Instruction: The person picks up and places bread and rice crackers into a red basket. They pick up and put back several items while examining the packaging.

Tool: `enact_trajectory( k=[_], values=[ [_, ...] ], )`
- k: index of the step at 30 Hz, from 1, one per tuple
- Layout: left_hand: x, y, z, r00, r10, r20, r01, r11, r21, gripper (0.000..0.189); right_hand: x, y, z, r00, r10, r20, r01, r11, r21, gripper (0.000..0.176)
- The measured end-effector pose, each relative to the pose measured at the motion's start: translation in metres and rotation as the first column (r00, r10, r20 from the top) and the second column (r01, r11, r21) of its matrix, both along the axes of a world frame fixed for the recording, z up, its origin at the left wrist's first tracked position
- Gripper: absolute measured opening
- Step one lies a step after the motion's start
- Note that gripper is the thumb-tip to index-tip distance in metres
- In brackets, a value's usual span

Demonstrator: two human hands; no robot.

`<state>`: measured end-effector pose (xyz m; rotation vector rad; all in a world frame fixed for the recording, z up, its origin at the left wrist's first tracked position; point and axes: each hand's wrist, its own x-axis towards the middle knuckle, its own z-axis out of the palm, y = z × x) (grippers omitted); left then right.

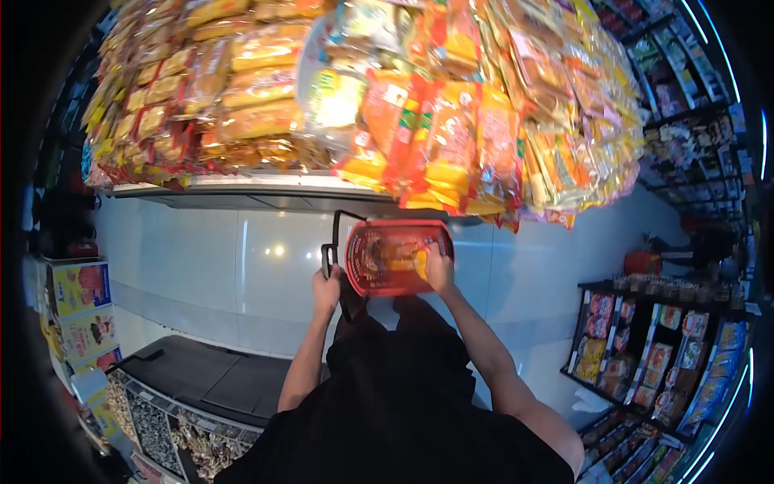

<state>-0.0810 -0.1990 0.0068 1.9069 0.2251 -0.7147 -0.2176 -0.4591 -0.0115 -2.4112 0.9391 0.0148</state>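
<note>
A red shopping basket (pixel 351 250) hangs in front of my legs, with its black handle (pixel 337 230) swung to the left side. My left hand (pixel 326 289) is closed around that handle. My right hand (pixel 438 270) reaches over the basket's right side, its fingers closed on a yellow-orange snack packet (pixel 421 263). Inside the basket, other packaged items (pixel 385 248) lie on the bottom, too small and blurred to name. Just beyond the basket, red and orange snack packets (pixel 451 133) hang over the front of a display.
The wide display shelf's edge (pixel 282 184) runs across ahead, heaped with yellow bread-like packets (pixel 262 89). Behind me at left stand bulk bins with a black cover (pixel 218 375). Shelves of packaged goods (pixel 657 355) line the right. Pale glossy floor (pixel 201 266) lies between.
</note>
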Motion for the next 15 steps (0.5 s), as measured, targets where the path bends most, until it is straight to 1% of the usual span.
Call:
enact_trajectory(
  k=[1,2,3,4,5,6,7,8,9,10,11,13,15],
  values=[
    [-0.003,-0.002,-0.006,1.0,0.01,0.004,-0.01,1.0,-0.007,0.03,-0.008,-0.008,-0.036,1.0,-0.021,-0.017,0.021,0.999,0.03,0.013],
    [-0.007,-0.005,-0.012,1.0,0.02,0.012,-0.02,1.0,-0.015,0.03,-0.015,-0.017,-0.075,0.995,0.007,-0.095,-0.008,1.0,-0.011,0.016],
    [-0.013,-0.011,-0.007,0.999,0.019,0.032,-0.019,1.0,0.01,0.029,-0.025,-0.023,-0.1,0.984,0.038,-0.173,-0.047,0.998,-0.048,0.019],
    [-0.016,-0.019,0.005,0.998,0.018,0.057,-0.02,0.999,0.029,0.028,-0.032,-0.031,-0.113,0.983,0.03,-0.182,-0.034,0.999,-0.021,0.019],
    [-0.019,-0.031,0.022,0.998,0.061,-0.029,-0.06,0.997,0.044,0.027,-0.036,-0.039,-0.127,0.979,0.062,-0.195,-0.057,0.998,0.029,0.021],
    [-0.022,-0.041,0.03,0.998,0.054,-0.024,-0.052,0.996,0.069,0.027,-0.035,-0.046,-0.14,0.975,0.095,-0.199,-0.081,0.994,0.076,0.024],
    [-0.027,-0.049,0.035,0.999,0.039,-0.027,-0.037,0.997,0.073,0.026,-0.031,-0.053,-0.152,0.978,0.092,-0.189,-0.074,0.992,0.102,0.024],
    [-0.032,-0.052,0.036,0.999,0.027,-0.031,-0.025,0.996,0.081,0.025,-0.03,-0.058,-0.161,0.976,-0.044,-0.211,0.083,0.981,0.177,0.025],
    [-0.037,-0.054,0.032,1.0,0.023,-0.017,-0.021,0.995,0.097,0.022,-0.032,-0.064,-0.171,0.953,-0.174,-0.248,0.236,0.94,0.245,0.027],
    [-0.043,-0.055,0.028,1.0,0.017,-0.014,-0.015,0.992,0.123,0.022,-0.035,-0.07,-0.179,0.907,-0.295,-0.3,0.384,0.873,0.301,0.028],
    [-0.051,-0.06,0.032,0.999,0.031,-0.007,-0.03,0.993,0.111,0.022,-0.048,-0.073,-0.219,0.989,-0.134,-0.07,0.144,0.976,0.164,0.026],
    [-0.062,-0.067,0.036,0.999,0.05,-0.003,-0.05,0.997,0.055,0.021,-0.065,-0.078,-0.248,0.987,-0.127,-0.101,0.143,0.975,0.169,0.026],
    [-0.067,-0.057,0.031,1.0,0.031,0.006,-0.031,0.995,0.099,0.021,-0.079,-0.083,-0.267,0.982,-0.102,-0.157,0.124,0.982,0.139,0.025]
  ],
)
